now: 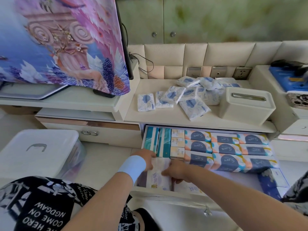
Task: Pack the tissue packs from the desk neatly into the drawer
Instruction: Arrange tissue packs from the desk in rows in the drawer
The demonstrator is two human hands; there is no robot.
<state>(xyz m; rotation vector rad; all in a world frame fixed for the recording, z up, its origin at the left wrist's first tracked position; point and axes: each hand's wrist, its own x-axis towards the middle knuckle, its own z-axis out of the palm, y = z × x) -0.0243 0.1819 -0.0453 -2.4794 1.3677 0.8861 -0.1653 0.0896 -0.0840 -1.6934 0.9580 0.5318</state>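
Note:
Several small white-and-blue tissue packs (183, 95) lie in a loose heap on the cream desk (133, 114). Below it the drawer (166, 193) stands pulled out, filled with rows of larger tissue packs (225, 147) in blue, orange and teal wrappers. At the drawer's front left corner both hands grip a white tissue pack (158, 177) with pale print. My left hand (146, 157), with a light blue wristband, holds its left edge. My right hand (176, 169) presses on its right side.
A cream tissue box (246, 105) stands on the desk to the right of the heap. A clear plastic bin with a white lid (38, 147) sits on the floor at left. A cloth-covered screen (58, 47) stands at upper left. Wall sockets (241, 72) are behind the desk.

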